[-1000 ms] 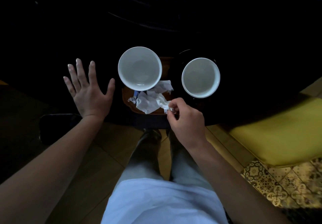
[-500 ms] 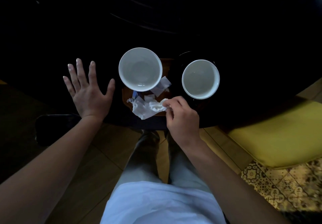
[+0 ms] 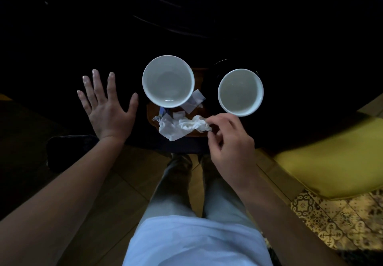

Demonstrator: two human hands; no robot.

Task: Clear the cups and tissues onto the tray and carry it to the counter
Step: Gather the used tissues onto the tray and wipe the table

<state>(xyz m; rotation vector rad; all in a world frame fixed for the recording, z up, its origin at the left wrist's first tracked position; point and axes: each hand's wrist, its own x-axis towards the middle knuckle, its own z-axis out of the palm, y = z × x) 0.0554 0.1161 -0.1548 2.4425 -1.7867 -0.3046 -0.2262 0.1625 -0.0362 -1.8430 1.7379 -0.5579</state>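
A small brown tray [image 3: 149, 114] lies at the near edge of a dark round table. On it stands a white cup [image 3: 168, 81], with crumpled white tissues [image 3: 180, 126] and a small paper packet [image 3: 193, 102] in front of it. A second white cup [image 3: 240, 91] stands to the right on a dark saucer [image 3: 220, 66], off the tray. My right hand [image 3: 230, 143] pinches the right end of a crumpled tissue over the tray's near right corner. My left hand [image 3: 107, 106] rests flat on the table left of the tray, fingers spread, holding nothing.
A yellow cushioned seat [image 3: 329, 158] sits to the right of the table. A dark stool or chair seat [image 3: 68, 151] is at the lower left. Below are a wooden floor [image 3: 128, 185], patterned tiles [image 3: 335, 224] and my legs.
My right hand has carried a crumpled tissue leftward onto the pile on the tray and has shifted slightly right. The left hand and both cups have stayed put.
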